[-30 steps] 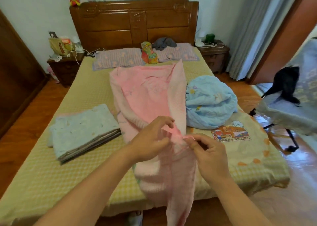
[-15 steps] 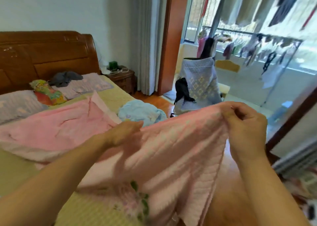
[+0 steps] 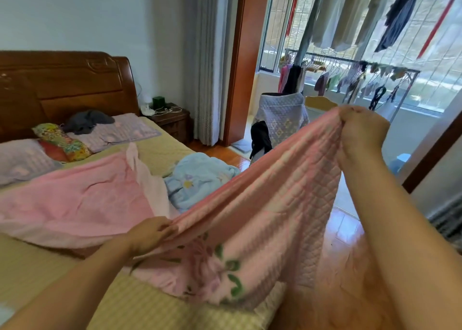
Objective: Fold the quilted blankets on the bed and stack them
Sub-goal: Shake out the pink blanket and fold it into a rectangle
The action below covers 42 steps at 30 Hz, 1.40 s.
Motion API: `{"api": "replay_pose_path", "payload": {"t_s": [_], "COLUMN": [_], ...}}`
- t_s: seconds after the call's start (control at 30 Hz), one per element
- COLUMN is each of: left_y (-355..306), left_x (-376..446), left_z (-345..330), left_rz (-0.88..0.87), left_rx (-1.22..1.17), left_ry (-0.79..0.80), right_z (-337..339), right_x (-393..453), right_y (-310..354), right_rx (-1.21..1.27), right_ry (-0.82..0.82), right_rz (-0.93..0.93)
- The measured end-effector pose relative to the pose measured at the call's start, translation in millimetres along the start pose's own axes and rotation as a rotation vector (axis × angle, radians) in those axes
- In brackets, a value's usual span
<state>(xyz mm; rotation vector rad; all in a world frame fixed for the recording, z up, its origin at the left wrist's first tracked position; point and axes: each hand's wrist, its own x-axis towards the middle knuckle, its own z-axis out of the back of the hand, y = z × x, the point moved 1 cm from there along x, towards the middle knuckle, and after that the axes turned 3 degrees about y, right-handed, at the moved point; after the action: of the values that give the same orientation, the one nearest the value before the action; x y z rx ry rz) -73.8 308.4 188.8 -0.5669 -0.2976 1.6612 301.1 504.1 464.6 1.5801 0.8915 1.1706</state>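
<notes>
Bedroom seen from the foot corner of a bed (image 3: 155,159) covered by a yellow-green checked sheet, with a carved wooden headboard (image 3: 65,89) against a pale wall. Two lilac pillows (image 3: 117,132) lie at the head, with a floral bolster (image 3: 62,142) between them and a grey garment (image 3: 87,122) on the farther one. A nightstand (image 3: 172,122) stands just beside the bed, next to grey curtains (image 3: 207,67) and a wooden door frame (image 3: 247,54). Through the doorway, a chair draped in a quilted cover (image 3: 282,119) and a rack of hanging laundry (image 3: 362,77) stand before barred windows. The pink quilted blanket (image 3: 262,204) lies partly spread on the mattress; its near edge is lifted taut off the bed's corner over the wooden floor (image 3: 342,232). The left hand (image 3: 150,234) pinches this edge low, near the mattress; the right hand (image 3: 360,134) grips it bunched, held high toward the doorway. A crumpled blue blanket (image 3: 200,179) sits on the bed's right side, touching the pink one's pale folded-over margin. The floor strip between bed and doorway is open.
</notes>
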Motion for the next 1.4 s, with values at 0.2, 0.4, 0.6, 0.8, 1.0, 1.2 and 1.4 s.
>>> {"api": "replay_pose_path", "payload": {"t_s": [0.2, 0.4, 0.6, 0.8, 1.0, 1.2, 1.4], "left_y": [41.9, 75.6, 66.5, 38.8, -16.3, -80.3, -102.8], "left_x": [-37.2, -103.2, -164.1, -172.2, -133.2, -95.0, -80.2], "left_z": [14.1, 104.6, 159.3, 104.8, 85.2, 80.0, 64.6], "left_rz": [0.169, 0.305, 0.358, 0.461, 0.565, 0.582, 0.656], "left_rx": [-0.249, -0.348, -0.274, -0.182, -0.095, -0.042, -0.032], "left_ry": [-0.145, -0.401, -0.516, -0.416, -0.552, -0.867, -0.643], "right_z": [-40.3, -79.2, -129.4, -153.4, -155.4, -154.9, -157.9], "right_x": [34.1, 31.8, 24.4, 47.1, 94.0, 131.5, 156.2], "right_y": [5.6, -41.5, -70.8, -125.0, -145.5, -158.1, -187.8], "right_rx": [-0.265, -0.522, -0.604, -0.727, -0.607, -0.586, -0.604], "right_ry": [-0.014, 0.157, 0.396, 0.46, 0.51, 0.456, 0.56], "right_rz": [0.058, 0.035, 0.054, -0.142, -0.128, -0.151, -0.17]}}
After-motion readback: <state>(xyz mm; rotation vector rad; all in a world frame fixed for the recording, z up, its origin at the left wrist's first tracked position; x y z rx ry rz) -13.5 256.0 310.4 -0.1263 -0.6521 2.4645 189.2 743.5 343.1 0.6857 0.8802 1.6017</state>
